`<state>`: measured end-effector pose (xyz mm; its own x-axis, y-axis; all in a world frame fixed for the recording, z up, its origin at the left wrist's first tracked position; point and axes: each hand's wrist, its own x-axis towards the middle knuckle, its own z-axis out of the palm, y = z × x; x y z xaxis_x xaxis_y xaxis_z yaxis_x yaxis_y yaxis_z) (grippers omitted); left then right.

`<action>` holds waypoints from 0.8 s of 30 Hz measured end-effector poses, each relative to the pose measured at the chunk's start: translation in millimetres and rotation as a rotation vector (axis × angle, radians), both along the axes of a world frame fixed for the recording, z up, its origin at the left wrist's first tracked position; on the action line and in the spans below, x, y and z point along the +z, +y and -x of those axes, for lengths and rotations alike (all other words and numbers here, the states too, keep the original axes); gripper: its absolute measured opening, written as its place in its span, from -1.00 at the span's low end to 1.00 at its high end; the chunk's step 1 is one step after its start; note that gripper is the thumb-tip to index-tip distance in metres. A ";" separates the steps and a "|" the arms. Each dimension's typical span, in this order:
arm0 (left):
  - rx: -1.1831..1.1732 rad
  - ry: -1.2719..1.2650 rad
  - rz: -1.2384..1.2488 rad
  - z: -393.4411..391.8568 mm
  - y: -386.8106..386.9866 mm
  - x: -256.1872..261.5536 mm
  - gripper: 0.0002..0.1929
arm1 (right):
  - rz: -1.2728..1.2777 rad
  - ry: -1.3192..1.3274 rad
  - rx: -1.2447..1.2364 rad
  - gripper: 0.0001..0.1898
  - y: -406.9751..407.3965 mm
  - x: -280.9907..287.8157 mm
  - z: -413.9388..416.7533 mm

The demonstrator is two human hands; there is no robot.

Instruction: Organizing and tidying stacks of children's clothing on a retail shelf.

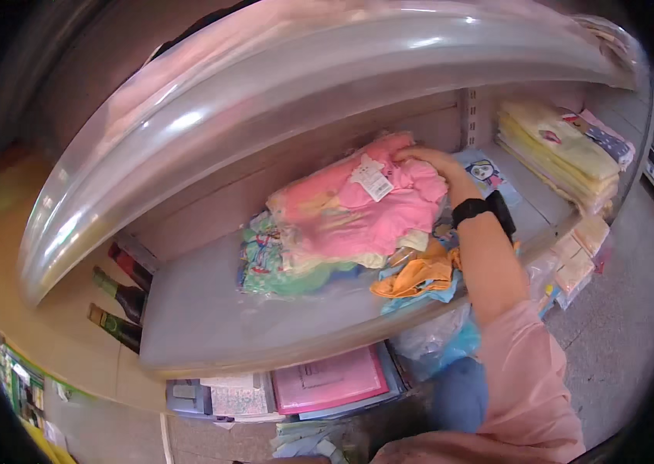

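Observation:
My right hand (428,159) reaches over the shelf and rests at the upper right corner of a pink garment (362,217) with a white tag (374,180); its fingertips are partly hidden, so its grip is unclear. The pink garment lies on a stack in clear plastic, with a green printed garment (269,261) showing beneath at the left. Just below the right hand's wrist, crumpled orange clothing (420,277) lies over light blue cloth (446,294) near the shelf's front edge. My left hand is out of view.
A grey shelf (205,325) holds the clothes; folded yellow garments (559,139) are stacked at its right end. A curved transparent plastic edge (304,75) crosses above. Bottles (121,296) stand at the left. Pink folders (330,380) lie below, and bagged items (579,255) are beyond the front edge.

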<state>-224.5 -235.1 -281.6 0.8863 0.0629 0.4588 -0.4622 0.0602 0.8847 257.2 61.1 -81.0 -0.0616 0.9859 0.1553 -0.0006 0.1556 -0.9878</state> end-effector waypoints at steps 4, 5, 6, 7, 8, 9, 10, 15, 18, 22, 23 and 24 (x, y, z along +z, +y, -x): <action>0.010 0.507 0.138 19.3 -9.3 -7.4 -0.64 | 0.096 0.003 -0.023 -0.77 -0.8 3.0 3.2; 0.028 0.785 0.212 26.8 -12.6 -10.7 -0.66 | 0.103 -0.021 -0.024 -0.77 5.8 -2.6 -6.6; 0.026 0.645 0.159 28.2 -13.0 -13.9 -0.66 | 0.094 0.002 0.000 -0.76 7.7 -3.7 -8.0; 0.023 0.505 0.105 27.4 -10.4 -21.2 -0.66 | 0.086 0.025 0.024 -0.76 9.1 -5.0 -9.3; 0.020 0.365 0.049 26.8 -8.2 -27.8 -0.66 | 0.078 0.047 0.046 -0.75 11.1 -6.5 -9.7; 0.045 0.282 0.006 27.0 -7.9 -32.7 -0.65 | 0.047 0.014 0.050 -0.75 10.4 -5.7 -7.8; 0.069 0.198 -0.038 27.7 -8.5 -37.8 -0.63 | 0.015 -0.020 0.055 -0.75 9.0 -4.0 -6.0; 0.073 0.634 0.323 57.1 -20.5 -69.5 -0.55 | 0.110 -0.051 0.018 -0.66 21.9 -4.5 -12.8; 0.173 0.631 0.401 43.1 -22.4 -29.3 -0.44 | -0.001 -0.528 -0.240 -0.45 33.7 6.7 -15.9; 0.211 0.659 0.514 46.2 -26.6 -22.9 -0.28 | -0.275 -1.297 -0.660 -0.28 1.7 56.8 23.5; 0.198 0.649 0.514 47.9 -26.2 -26.9 -0.24 | -0.266 -1.380 -0.666 -0.26 0.3 65.6 33.2; 0.164 0.680 0.545 48.0 -22.8 -26.8 -0.23 | -0.305 -1.387 -0.588 -0.26 -1.2 70.3 47.0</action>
<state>-272.5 -257.9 -308.4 0.9168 0.2692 -0.2951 0.1137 0.5323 0.8389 210.2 59.9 -10.6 0.0504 0.8643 0.5004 0.9958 -0.0054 -0.0910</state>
